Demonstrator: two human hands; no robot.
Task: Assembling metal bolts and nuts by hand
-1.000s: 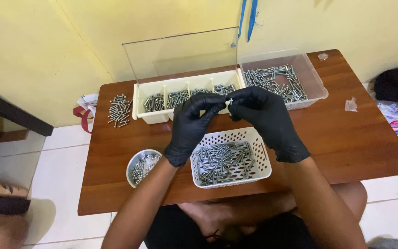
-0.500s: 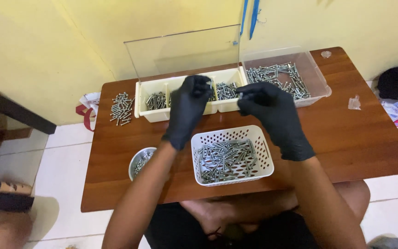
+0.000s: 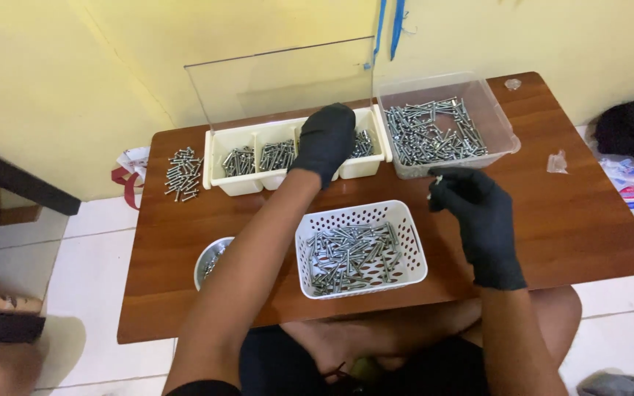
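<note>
- While the left hand (image 3: 326, 141) reaches over the white divided tray (image 3: 243, 182) at upper centre, fingers curled down, contents unclear, its forearm crosses the perforated basket (image 3: 359, 249); a snag could tip it.
- Right hand (image 3: 471, 205), centre right, pinches a small screw (image 3: 436, 179) between narrowed fingertips; gloves may let it slip.
- Loose screws (image 3: 182, 173) at upper left could roll off.

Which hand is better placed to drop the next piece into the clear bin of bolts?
Right, probably. The right hand pinches a small metal piece just beside the clear bin, while the left hand reaches over the white divided tray, farther off.
</note>
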